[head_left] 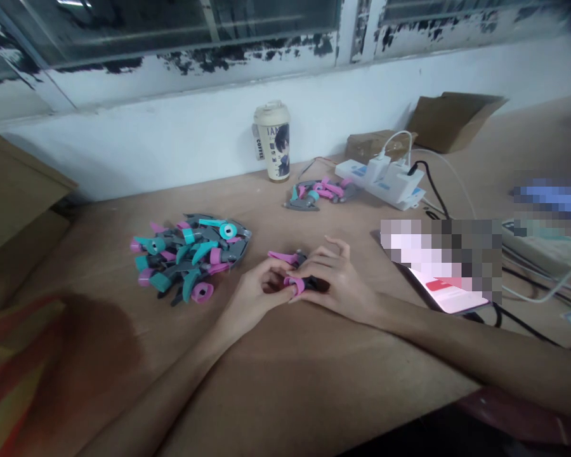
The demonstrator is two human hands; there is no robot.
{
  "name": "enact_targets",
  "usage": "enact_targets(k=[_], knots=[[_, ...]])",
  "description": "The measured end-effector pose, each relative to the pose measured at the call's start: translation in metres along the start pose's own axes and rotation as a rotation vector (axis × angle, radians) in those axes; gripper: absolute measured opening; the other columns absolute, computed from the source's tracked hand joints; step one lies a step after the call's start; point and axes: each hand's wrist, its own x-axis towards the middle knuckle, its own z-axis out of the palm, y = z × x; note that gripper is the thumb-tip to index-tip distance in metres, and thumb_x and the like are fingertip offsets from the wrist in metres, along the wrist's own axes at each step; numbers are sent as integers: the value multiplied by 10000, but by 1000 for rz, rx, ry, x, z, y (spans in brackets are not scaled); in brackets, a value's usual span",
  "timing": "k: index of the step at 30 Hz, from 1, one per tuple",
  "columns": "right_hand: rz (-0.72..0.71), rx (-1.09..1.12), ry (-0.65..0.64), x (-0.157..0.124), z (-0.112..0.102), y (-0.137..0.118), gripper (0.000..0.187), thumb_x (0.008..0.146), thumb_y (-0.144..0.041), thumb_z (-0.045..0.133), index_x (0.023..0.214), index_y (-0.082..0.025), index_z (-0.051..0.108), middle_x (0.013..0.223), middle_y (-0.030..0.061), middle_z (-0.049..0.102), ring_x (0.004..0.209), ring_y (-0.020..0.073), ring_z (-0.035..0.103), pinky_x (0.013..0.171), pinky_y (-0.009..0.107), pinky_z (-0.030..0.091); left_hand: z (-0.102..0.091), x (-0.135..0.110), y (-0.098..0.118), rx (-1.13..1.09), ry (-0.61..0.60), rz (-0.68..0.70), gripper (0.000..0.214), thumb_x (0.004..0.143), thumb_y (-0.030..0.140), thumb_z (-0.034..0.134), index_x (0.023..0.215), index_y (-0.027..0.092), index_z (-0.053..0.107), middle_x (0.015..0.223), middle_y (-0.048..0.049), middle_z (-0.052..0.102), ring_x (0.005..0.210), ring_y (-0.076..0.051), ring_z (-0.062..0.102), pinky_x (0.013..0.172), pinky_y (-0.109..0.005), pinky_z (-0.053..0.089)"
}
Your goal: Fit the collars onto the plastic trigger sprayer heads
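Observation:
A grey and pink trigger spray head (295,285) is between my two hands at the middle of the table, its pink collar towards me and a pink lever sticking out to the left. My left hand (261,285) pinches the pink collar with thumb and fingers. From the other side my right hand (342,282) closes around the dark grey body, with one finger raised. My fingers hide much of the body. Left of my hands lies a pile of similar spray heads (193,251) in grey, teal and pink. A smaller group of spray heads (321,192) lies beyond my hands.
A cream coffee cup (273,143) stands against the wall. Behind on the right is a white power strip (380,182) with plugs and cables, near a cardboard box (452,120). A lit phone (450,295) lies right of my hands. More cardboard (19,184) stands at left.

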Motion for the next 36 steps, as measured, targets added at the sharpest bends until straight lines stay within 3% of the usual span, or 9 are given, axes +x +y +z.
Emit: enact_targets(k=[11,25,32,36], knots=[[-76,-6,6,0,1,0,139,766,-310,674,864,-215,642,829,-22,668,869,142,574,1026,393,197,2,-2,0,70,-28,34,217,790,296,611,977,199,559,871,-6,598,773,-136,543,660,-246,428],[-75,-32,33,0,2,0,125,777,-313,659,844,-218,613,825,-35,679,876,149,576,1018,386,196,-2,6,8,-99,-121,-38,222,743,196,634,958,169,586,866,-9,614,770,-131,575,690,-259,459],[-53,-44,31,1,3,2,111,781,-288,654,854,-213,617,841,-29,678,897,153,569,1021,384,193,8,0,-1,77,26,4,232,817,267,564,1042,211,567,938,-16,625,830,-151,574,708,-264,440],[-52,-51,30,0,4,1,120,788,-293,647,862,-208,607,853,-28,678,894,151,568,1026,387,180,9,0,-3,52,22,11,218,812,262,571,1020,195,564,940,-18,618,835,-148,568,720,-261,438]])
